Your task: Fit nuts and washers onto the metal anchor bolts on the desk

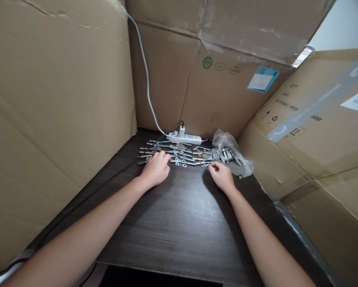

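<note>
Several metal bolts with washers (pixel 181 153) lie in rows on a dark wooden table (pixel 184 215). My left hand (pixel 156 167) rests on the left end of the rows, its fingers curled over the bolts there. My right hand (pixel 222 175) lies loosely closed on the table just in front of the rows' right end, beside a clear plastic bag (pixel 231 153) that holds more bolts. Whether either hand holds a bolt is hidden.
A white power strip (pixel 186 138) with a plugged-in charger lies behind the bolts, and its white cable (pixel 145 75) runs up the back. Large cardboard boxes wall the table at left (pixel 56 103), behind (pixel 214 67) and at right (pixel 316 131).
</note>
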The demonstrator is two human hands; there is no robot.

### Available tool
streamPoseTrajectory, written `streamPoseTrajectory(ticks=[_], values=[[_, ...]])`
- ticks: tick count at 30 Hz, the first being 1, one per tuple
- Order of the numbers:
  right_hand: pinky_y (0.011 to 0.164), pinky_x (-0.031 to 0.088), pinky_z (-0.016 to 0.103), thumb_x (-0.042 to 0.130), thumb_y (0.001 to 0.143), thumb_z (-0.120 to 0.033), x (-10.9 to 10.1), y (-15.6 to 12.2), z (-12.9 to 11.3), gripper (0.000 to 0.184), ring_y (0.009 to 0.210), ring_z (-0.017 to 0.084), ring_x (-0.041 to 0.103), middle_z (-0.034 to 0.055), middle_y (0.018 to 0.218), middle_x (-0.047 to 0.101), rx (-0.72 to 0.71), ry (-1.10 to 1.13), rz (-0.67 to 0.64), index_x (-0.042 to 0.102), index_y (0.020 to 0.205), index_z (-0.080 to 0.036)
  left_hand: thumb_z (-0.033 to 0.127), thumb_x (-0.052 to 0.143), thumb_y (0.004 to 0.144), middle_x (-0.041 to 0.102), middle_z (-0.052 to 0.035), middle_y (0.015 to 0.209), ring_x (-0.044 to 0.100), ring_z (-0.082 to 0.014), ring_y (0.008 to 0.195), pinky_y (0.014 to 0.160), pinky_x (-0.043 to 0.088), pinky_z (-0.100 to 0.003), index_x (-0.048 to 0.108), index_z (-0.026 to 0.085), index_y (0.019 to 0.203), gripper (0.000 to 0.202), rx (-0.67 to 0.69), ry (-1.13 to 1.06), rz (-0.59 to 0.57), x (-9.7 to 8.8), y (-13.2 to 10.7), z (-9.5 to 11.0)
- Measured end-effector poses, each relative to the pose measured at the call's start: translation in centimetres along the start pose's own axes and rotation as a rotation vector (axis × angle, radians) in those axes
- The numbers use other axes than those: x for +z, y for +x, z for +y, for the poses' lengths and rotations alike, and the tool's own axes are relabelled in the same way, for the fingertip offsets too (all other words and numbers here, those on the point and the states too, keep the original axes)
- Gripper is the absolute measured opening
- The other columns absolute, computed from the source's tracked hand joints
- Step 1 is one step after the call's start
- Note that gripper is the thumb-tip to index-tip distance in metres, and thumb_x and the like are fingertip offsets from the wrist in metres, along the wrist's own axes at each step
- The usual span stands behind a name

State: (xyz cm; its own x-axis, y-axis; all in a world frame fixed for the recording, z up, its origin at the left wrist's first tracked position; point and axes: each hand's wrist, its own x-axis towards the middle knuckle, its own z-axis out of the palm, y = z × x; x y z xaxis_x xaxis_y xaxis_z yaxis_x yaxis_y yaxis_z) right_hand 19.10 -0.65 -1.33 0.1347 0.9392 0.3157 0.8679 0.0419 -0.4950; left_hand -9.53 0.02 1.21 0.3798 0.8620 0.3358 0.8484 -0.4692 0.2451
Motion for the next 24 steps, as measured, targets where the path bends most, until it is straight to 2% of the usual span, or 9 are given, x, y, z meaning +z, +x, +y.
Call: streamPoseTrajectory(ticks=[6, 11, 16, 19, 24], values=[[0.056, 0.035, 0.024, 0.048, 0.079, -0.034, 0.3, -0.9, -0.3, 0.022, 0.057, 0.015, 0.052, 0.0003, 0.062, 0.060, -0.074, 0.021, -0.015, 0.064, 0.073, -0.020, 0.011, 0.037, 0.077, 0.054, -0.0077, 0.114, 0.051, -0.0243, 0.103, 0.089, 0.042, -0.037, 0.055, 0.019, 0.106, 0.035, -0.163, -0.019, 0.089, -1.1, 0.9, -3.8], [0.056, 0.036, 0.024, 0.048, 0.080, -0.036, 0.0, -0.7, 0.1, 0.024, 0.055, 0.015, 0.051, 0.0002, 0.060, 0.059, -0.058, 0.062, -0.004, 0.063, 0.072, -0.020, 0.011, 0.033, 0.076, 0.063, -0.0015, 0.090, 0.058, -0.0182, 0.083, 0.071, 0.044, -0.028, 0.060, 0.022, 0.090, 0.032, -0.261, -0.209, 0.105, -1.9, 1.1, -5.5], [0.054, 0.035, 0.024, 0.048, 0.080, -0.038, -0.7, -1.2, -0.6, 0.025, 0.053, 0.014, 0.049, -0.0002, 0.057, 0.057, -0.088, 0.115, -0.005, 0.061, 0.070, -0.019, 0.017, 0.039, 0.077, 0.064, -0.0019, 0.098, 0.057, -0.0212, 0.086, 0.069, 0.041, -0.030, 0.059, 0.023, 0.086, 0.023, -0.318, -0.061, -0.116, -2.8, 0.9, -5.4], [0.054, 0.035, 0.023, 0.048, 0.080, -0.037, -0.9, -1.4, -0.9, 0.025, 0.053, 0.014, 0.048, -0.0005, 0.056, 0.056, -0.099, 0.133, -0.009, 0.061, 0.070, -0.019, 0.015, 0.039, 0.076, 0.061, -0.0044, 0.101, 0.057, -0.0221, 0.086, 0.071, 0.041, -0.031, 0.055, 0.023, 0.092, 0.024, -0.290, -0.007, -0.207, -3.2, 0.7, -5.7], [0.055, 0.035, 0.023, 0.048, 0.080, -0.036, -0.8, -1.3, -0.8, 0.024, 0.054, 0.014, 0.048, -0.0001, 0.059, 0.058, -0.108, 0.152, -0.026, 0.063, 0.072, -0.018, 0.010, 0.042, 0.067, 0.056, -0.0071, 0.103, 0.056, -0.0211, 0.088, 0.074, 0.043, -0.030, 0.050, 0.021, 0.101, 0.036, -0.206, -0.051, -0.410, -3.5, 0.2, -6.6]])
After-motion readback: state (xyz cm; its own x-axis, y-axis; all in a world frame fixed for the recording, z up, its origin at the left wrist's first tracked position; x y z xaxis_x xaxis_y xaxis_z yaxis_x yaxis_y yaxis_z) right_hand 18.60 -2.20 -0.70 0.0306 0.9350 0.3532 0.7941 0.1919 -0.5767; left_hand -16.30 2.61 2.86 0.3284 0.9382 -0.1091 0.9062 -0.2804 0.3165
